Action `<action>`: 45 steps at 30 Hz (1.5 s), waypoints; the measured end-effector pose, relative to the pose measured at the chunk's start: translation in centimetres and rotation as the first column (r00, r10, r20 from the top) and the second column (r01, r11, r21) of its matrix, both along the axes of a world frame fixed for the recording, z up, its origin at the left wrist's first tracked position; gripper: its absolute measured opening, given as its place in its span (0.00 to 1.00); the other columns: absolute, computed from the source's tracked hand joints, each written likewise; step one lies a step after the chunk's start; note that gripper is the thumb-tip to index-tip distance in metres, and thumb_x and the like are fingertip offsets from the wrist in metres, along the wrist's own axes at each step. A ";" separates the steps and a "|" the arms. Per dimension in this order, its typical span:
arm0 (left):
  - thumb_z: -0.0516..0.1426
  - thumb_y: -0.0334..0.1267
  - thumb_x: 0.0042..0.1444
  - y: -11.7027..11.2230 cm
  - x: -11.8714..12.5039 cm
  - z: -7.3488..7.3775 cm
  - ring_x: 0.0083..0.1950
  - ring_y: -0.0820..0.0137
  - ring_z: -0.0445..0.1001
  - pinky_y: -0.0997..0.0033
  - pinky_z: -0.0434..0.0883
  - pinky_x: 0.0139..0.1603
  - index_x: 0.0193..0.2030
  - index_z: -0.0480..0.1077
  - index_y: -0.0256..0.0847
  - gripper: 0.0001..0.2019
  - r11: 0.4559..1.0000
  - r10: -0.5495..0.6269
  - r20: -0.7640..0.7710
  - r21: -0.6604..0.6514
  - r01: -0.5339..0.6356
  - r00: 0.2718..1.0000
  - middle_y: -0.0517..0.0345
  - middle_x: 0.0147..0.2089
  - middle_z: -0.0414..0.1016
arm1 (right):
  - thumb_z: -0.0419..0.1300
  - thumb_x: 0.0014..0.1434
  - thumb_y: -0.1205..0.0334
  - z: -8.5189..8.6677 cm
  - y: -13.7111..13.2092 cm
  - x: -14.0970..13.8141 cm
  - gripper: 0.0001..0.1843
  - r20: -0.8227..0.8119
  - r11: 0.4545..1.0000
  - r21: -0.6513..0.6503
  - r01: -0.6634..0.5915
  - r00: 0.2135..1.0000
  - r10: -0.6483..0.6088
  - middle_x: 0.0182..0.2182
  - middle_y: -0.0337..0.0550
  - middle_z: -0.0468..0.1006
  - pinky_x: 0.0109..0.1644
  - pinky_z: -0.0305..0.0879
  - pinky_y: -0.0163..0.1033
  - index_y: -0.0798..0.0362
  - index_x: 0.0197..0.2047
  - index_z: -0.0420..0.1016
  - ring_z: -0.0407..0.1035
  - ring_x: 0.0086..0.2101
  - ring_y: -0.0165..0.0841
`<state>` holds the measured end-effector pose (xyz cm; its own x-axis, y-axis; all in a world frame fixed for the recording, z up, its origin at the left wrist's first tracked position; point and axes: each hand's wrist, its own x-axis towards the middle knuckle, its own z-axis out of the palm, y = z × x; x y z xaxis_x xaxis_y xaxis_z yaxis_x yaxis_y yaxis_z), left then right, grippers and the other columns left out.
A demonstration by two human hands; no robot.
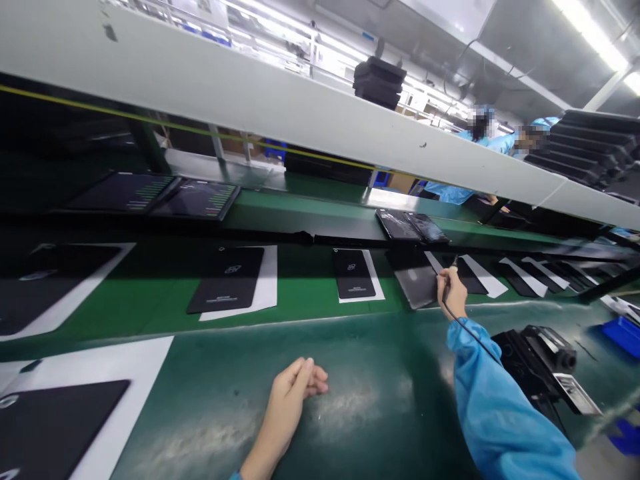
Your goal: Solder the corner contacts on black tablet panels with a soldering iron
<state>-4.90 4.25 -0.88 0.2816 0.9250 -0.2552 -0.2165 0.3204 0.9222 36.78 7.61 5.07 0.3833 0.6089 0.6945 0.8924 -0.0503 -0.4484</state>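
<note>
My left hand (295, 390) hovers low over the green bench, fingers loosely curled and apart, holding nothing. My right hand (453, 293), in a blue sleeve, grips a thin corded tool that looks like a soldering iron (454, 264), its tip pointing up and its cable running back along the forearm. Just left of that hand lies a dark grey tablet-shaped panel (417, 280) on the green belt (300, 287). Closest to my left hand on the belt are a black back cover (354, 273) with a logo, on white paper, and a larger black cover (230, 280).
Another black cover (60, 427) on white paper lies at the lower left. Black equipment (535, 360) sits right of my sleeve, near a blue tray (623, 337). Lit screens (195, 199) lie behind the belt. A white shelf beam (250, 80) crosses above; people in blue are beyond.
</note>
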 end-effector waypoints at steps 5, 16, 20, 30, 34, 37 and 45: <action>0.61 0.60 0.51 0.1 0.1 -1.1 0.23 0.70 0.72 0.67 0.76 0.30 0.22 0.70 0.38 0.25 0.999 -0.009 0.015 0.036 0.009 1.000 0.59 0.22 0.71 | 0.52 0.63 0.50 -2.2 3.0 -3.4 0.17 0.008 0.998 -0.043 -0.036 0.999 0.036 0.42 0.54 0.78 0.50 0.67 0.46 0.55 0.44 0.71 0.74 0.41 0.41; 0.62 0.63 0.49 0.2 -0.2 -1.6 0.25 0.69 0.73 0.69 0.73 0.31 0.27 0.73 0.37 0.25 0.998 -0.036 0.026 0.055 0.035 0.999 0.57 0.21 0.73 | 0.60 0.60 0.50 -7.0 6.7 -16.6 0.16 0.069 0.915 -0.360 -0.183 0.973 0.222 0.50 0.48 0.73 0.56 0.62 0.56 0.47 0.47 0.67 0.68 0.53 0.45; 0.62 0.63 0.49 0.1 0.0 -1.6 0.25 0.68 0.73 0.69 0.73 0.31 0.26 0.73 0.37 0.26 0.998 -0.034 0.018 0.062 0.033 0.999 0.55 0.21 0.74 | 0.60 0.59 0.48 -7.5 7.5 -17.2 0.17 0.065 0.898 -0.417 -0.138 0.981 0.181 0.52 0.50 0.70 0.55 0.60 0.61 0.48 0.46 0.64 0.64 0.56 0.49; 0.65 0.60 0.45 -0.2 0.6 -1.7 0.24 0.70 0.73 0.71 0.71 0.29 0.28 0.70 0.38 0.24 0.999 -0.010 0.052 0.043 0.007 0.999 0.56 0.23 0.75 | 0.61 0.57 0.46 -7.7 7.6 -16.5 0.19 0.044 0.867 -0.488 -0.105 0.989 0.144 0.49 0.48 0.71 0.53 0.59 0.56 0.48 0.45 0.64 0.63 0.56 0.48; 0.68 0.55 0.43 -0.1 0.8 -1.9 0.24 0.70 0.74 0.67 0.74 0.27 0.34 0.67 0.41 0.23 0.996 0.079 0.195 -0.055 -0.069 0.978 0.56 0.31 0.77 | 0.61 0.56 0.44 -7.9 7.7 -16.2 0.21 0.016 0.863 -0.496 -0.094 0.993 0.117 0.50 0.50 0.70 0.52 0.59 0.58 0.48 0.45 0.65 0.63 0.56 0.50; 0.66 0.46 0.50 0.2 -0.1 -1.2 0.31 0.66 0.79 0.62 0.77 0.37 0.43 0.67 0.41 0.18 0.984 0.134 0.337 -0.158 -0.084 0.932 0.51 0.38 0.80 | 0.60 0.55 0.43 -8.0 7.9 -15.6 0.22 -0.011 0.868 -0.487 -0.099 0.994 0.107 0.50 0.51 0.71 0.51 0.61 0.56 0.49 0.46 0.66 0.65 0.54 0.51; 0.62 0.42 0.54 0.3 -1.8 0.3 0.71 0.53 0.60 0.50 0.62 0.66 0.61 0.68 0.46 0.26 0.986 0.041 0.635 -0.150 0.071 0.772 0.46 0.72 0.60 | 0.53 0.58 0.41 -6.3 7.0 -11.7 0.28 -0.073 0.912 -0.389 -0.130 0.991 0.110 0.38 0.48 0.79 0.41 0.67 0.43 0.52 0.53 0.68 0.76 0.36 0.43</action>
